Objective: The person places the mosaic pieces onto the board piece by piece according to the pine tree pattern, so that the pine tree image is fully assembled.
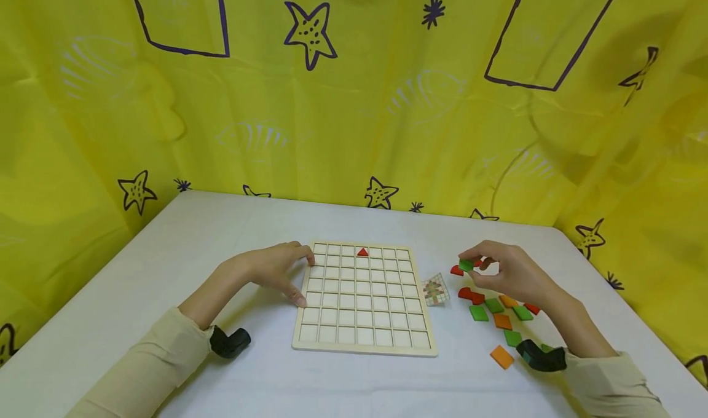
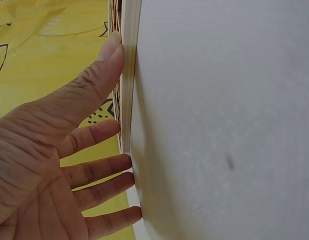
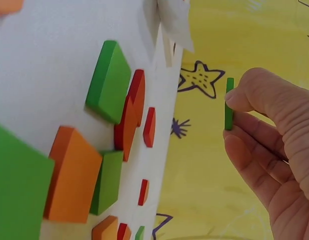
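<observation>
A pale wooden grid board [image 1: 365, 346] lies on the white table, with a red triangle [image 1: 362, 252] in one cell of its far row. My left hand [image 1: 276, 270] touches the board's left edge with thumb and fingertips; in the left wrist view the fingers [image 2: 102, 177] are fairly straight. Above the loose pieces on the right, my right hand [image 1: 511, 270] pinches a green tile [image 1: 466, 264] between thumb and fingers. The right wrist view shows that green tile [image 3: 229, 104] edge-on, lifted off the table.
Loose green, orange and red pieces [image 1: 502, 321] are scattered right of the board, some under the right forearm. A small printed pattern card [image 1: 436, 290], with one corner curled up, lies against the board's right edge. A yellow patterned curtain [image 1: 343, 110] hangs behind the table.
</observation>
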A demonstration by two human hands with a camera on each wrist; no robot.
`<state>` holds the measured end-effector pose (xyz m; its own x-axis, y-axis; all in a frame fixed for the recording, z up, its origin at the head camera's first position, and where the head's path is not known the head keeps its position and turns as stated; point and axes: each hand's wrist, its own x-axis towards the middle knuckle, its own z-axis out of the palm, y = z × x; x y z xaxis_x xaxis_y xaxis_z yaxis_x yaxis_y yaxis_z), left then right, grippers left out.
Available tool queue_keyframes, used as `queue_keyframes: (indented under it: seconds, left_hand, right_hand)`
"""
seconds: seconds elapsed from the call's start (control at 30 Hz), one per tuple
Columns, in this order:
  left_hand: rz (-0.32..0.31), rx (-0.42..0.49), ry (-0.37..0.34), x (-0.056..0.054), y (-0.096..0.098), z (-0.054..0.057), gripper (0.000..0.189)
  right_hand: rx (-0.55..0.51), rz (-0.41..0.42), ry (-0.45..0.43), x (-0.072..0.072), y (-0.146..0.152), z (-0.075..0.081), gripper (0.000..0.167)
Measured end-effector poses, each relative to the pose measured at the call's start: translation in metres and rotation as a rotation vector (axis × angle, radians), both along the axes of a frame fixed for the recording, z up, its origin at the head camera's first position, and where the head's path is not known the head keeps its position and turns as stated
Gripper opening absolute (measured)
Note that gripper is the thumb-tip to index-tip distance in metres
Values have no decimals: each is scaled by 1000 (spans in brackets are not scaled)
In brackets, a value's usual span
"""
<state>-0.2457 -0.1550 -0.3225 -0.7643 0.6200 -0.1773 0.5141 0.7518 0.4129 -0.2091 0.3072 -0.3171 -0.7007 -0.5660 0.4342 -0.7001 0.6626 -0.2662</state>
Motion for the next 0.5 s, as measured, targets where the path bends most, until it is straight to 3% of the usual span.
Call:
queue_keyframes:
  seconds: [0.23,0.5]
  left_hand:
    - [1,-1,1,0,0,1,72]
    - [3,-4,-9,1,1,2,73]
  right_hand:
    - [-7,64,48,0,-13,7,39]
    - [-5,103,12,-2,-37,14,38]
